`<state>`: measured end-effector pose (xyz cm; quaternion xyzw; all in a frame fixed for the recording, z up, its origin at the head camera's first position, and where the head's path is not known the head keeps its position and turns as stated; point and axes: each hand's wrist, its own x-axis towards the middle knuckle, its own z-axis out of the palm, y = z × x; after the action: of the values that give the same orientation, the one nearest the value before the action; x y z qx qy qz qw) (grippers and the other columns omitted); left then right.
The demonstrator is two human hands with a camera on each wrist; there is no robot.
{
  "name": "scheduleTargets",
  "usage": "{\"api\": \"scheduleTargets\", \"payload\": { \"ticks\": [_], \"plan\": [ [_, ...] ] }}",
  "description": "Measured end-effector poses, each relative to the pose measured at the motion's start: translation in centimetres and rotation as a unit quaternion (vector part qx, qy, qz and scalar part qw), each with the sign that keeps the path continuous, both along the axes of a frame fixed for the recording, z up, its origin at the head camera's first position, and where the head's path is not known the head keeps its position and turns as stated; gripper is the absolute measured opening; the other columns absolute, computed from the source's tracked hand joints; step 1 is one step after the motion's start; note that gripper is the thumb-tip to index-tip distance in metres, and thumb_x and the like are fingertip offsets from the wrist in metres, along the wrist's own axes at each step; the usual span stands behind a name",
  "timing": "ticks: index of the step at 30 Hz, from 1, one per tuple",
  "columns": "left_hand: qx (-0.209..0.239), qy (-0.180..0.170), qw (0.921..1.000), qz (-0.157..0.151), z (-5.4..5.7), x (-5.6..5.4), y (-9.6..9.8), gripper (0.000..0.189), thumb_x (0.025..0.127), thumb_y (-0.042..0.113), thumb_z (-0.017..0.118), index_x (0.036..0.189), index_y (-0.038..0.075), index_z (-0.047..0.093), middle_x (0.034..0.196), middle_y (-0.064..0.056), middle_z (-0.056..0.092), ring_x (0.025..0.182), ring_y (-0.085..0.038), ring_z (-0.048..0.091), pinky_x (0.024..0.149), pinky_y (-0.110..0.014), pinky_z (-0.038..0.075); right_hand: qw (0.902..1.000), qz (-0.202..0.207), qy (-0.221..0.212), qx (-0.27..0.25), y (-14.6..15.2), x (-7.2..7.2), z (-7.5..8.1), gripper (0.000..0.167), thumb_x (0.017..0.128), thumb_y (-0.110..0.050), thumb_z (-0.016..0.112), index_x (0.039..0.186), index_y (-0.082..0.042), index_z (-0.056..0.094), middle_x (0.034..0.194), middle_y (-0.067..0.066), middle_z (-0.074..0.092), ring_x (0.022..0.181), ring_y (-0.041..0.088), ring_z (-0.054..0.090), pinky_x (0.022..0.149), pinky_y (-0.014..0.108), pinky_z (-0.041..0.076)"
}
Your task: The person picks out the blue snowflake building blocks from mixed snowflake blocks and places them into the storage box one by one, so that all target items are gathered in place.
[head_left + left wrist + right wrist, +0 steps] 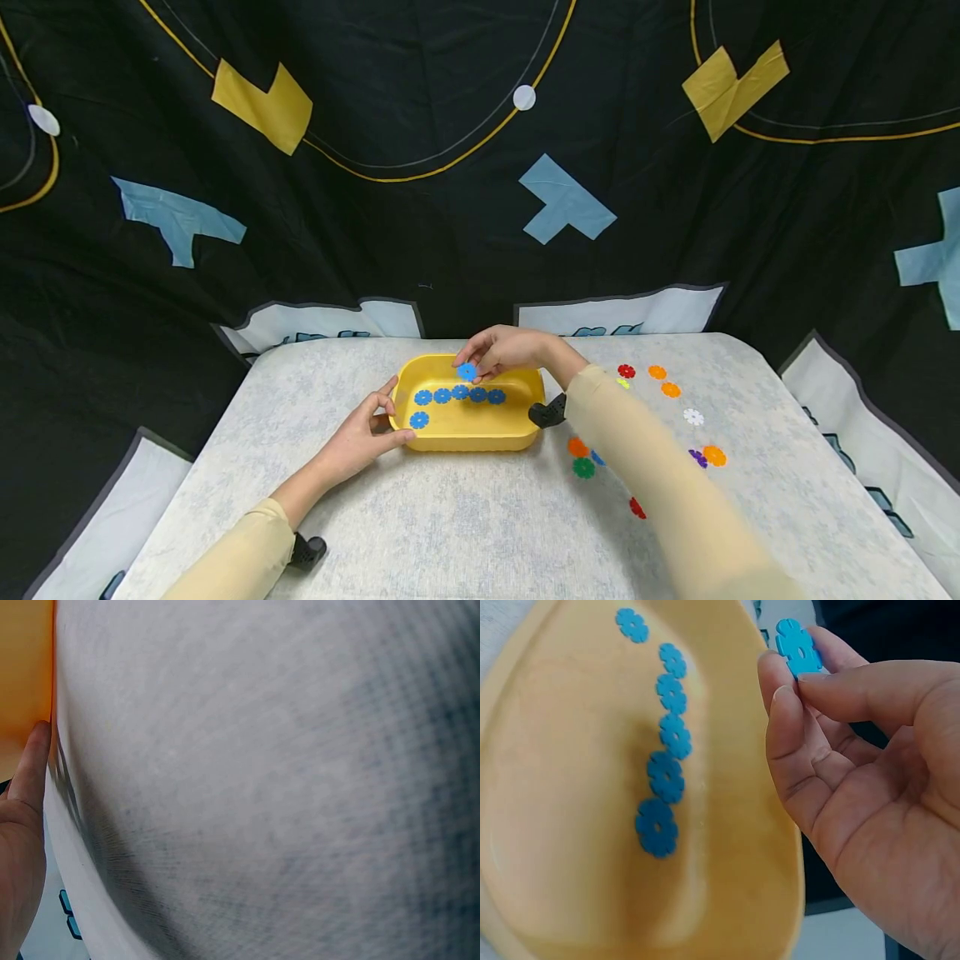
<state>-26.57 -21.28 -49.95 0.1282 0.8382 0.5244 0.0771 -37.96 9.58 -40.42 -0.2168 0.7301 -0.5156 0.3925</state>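
A yellow plastic basin (pixel 472 442) stands near the far middle of the table. My left hand (pixel 358 440) grips its left end, thumb at the front corner and fingers along the side; only the thumb touching the wall shows in the left wrist view. Above the basin's back half, my right hand (pixel 508 348) pinches a blue flower-shaped disc (pixel 798 649) with notched edges and a small central hole. Inside the basin, several matching blue discs (pixel 461 392) lie in a row, and another blue disc (pixel 419 420) lies nearer the front left.
Right of the basin, loose discs are scattered on the table: a green disc (pixel 583 467), a white disc (pixel 693 417), an orange disc (pixel 715 456) and several others. My right sleeve (pixel 660 467) passes over that side. A black curtain (pixel 420 250) hangs behind.
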Motion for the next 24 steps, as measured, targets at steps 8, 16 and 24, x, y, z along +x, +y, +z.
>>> {"api": "scheduleTargets", "payload": {
  "ticks": [8,16,24],
  "plan": [
    [0.006,0.003,1.0,-0.006,-0.2,0.0,-0.1,0.05,0.09,0.033,0.081,0.108,0.008,0.042,0.171,-0.004,0.015,0.128,-0.038,0.058,0.111,-0.054,0.038,0.9998,0.016,0.0,0.014,-1.8,0.2,-1.6,0.036,0.096,0.009,0.059,0.132,0.004,0.063,0.099,0.013,0.06,0.086,0.026,0.061,0.108,0.057,0.041],
    [0.019,-0.001,0.9998,-0.008,0.0,0.1,-0.1,0.051,0.089,0.032,0.082,0.108,0.007,0.042,0.171,-0.003,0.015,0.13,-0.04,0.056,0.11,-0.055,0.038,0.9989,0.031,0.013,0.032,-3.7,0.4,-2.5,0.031,0.097,0.008,0.059,0.127,0.001,0.067,0.096,0.013,0.062,0.085,0.026,0.062,0.106,0.058,0.042],
    [0.015,-0.002,0.9999,-0.009,0.2,0.2,0.0,0.047,0.091,0.028,0.081,0.109,0.008,0.043,0.171,-0.002,0.015,0.13,-0.04,0.056,0.111,-0.055,0.037,0.9954,0.034,0.057,0.068,-4.8,0.7,-3.3,0.031,0.094,0.008,0.061,0.12,-0.004,0.072,0.088,0.011,0.064,0.077,0.023,0.061,0.097,0.053,0.05]
  ]
}}
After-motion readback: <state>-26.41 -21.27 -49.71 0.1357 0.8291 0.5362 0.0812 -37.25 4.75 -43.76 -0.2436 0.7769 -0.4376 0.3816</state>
